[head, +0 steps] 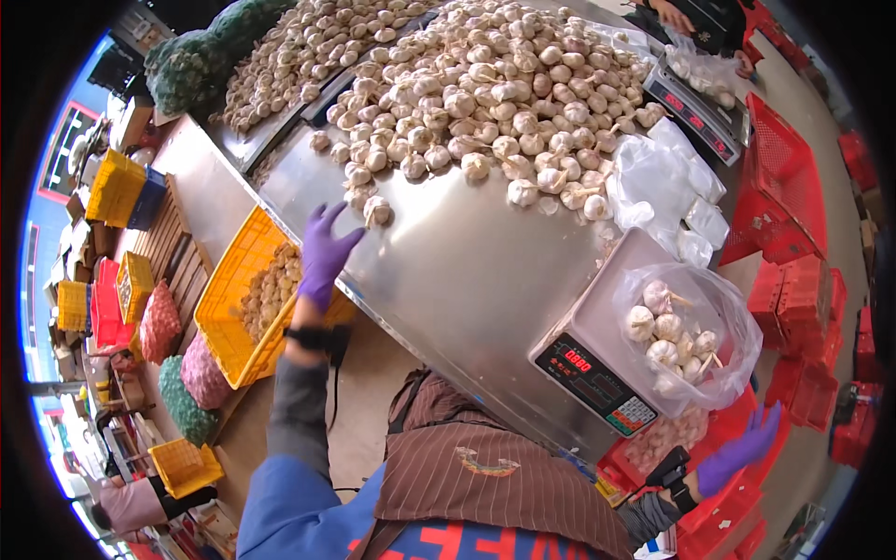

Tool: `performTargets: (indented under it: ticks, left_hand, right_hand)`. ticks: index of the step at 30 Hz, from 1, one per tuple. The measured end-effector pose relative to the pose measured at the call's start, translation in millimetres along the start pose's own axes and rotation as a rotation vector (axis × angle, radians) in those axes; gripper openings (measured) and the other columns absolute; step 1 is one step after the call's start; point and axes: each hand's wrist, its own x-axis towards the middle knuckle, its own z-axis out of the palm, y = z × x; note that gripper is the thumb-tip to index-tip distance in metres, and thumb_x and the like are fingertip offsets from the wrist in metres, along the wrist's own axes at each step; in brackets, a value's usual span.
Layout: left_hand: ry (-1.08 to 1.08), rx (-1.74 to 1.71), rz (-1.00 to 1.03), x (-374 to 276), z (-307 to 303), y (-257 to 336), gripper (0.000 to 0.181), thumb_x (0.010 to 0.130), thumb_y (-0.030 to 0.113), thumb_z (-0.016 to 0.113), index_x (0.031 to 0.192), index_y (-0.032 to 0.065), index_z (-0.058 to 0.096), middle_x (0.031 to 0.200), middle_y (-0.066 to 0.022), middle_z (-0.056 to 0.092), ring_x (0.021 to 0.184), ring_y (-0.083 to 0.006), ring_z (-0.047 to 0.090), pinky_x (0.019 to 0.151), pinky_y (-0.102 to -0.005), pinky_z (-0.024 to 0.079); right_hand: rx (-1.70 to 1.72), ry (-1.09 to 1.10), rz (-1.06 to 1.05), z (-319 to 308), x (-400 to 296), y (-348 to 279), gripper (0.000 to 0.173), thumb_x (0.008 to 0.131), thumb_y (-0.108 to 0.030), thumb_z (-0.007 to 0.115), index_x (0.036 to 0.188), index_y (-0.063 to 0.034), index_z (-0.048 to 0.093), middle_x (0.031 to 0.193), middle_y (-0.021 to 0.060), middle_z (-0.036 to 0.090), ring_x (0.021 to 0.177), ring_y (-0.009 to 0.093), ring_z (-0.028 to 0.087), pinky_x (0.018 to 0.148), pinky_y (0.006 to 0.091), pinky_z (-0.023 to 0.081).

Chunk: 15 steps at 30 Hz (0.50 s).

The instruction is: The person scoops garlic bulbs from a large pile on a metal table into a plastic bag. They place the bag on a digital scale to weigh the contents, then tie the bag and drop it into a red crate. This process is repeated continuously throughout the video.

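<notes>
My left hand [327,250], in a purple glove, is over the table's left edge with its fingers apart and nothing in it. Its fingertips are close to a garlic bulb [377,210] at the near tip of a large heap of garlic [483,91]. To the right stands a digital scale [595,371] with lit red digits. A clear plastic bag [742,329] holding several garlic bulbs [663,329] rests on its pan, mouth open. Past the scale's near right corner, my right hand [740,448], also purple-gloved, hangs empty with fingers spread.
White plastic bags [658,175] lie beyond the scale. A second scale [693,115] carries a bag near a co-worker's hand [672,15]. A yellow crate [231,315] of garlic adjoins the steel table's [448,280] left edge. Red crates [791,301] stand at right; mesh sacks [189,66] lie at back left.
</notes>
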Motion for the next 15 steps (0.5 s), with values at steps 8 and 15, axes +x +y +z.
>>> performTargets:
  ticks: [8,15]
  left_hand:
    - [-0.531,0.209,0.122,70,87,-1,0.060,0.052,0.036,0.074,0.100,0.0032,0.059,0.093,-0.0175,0.057,0.094,-0.0312,0.051,0.084,-0.0362,0.043]
    - [-0.673,-0.504,0.896,-30,101,308,0.057,0.048,0.021,0.080,0.100,0.0116,0.058,0.123,-0.0183,0.034,0.109,-0.0335,0.044,0.084,-0.0407,0.042]
  right_hand:
    - [0.111,0.151,0.126,-24,7,30,0.039,0.089,-0.024,0.039,0.117,0.0015,0.047,0.118,0.0126,0.048,0.103,0.025,0.050,0.091,0.0337,0.037]
    - [0.107,0.288,0.380,-55,-16,71,0.038,0.087,-0.023,0.041,0.116,-0.0008,0.049,0.119,0.0115,0.047,0.101,0.023,0.052,0.088,0.0328,0.040]
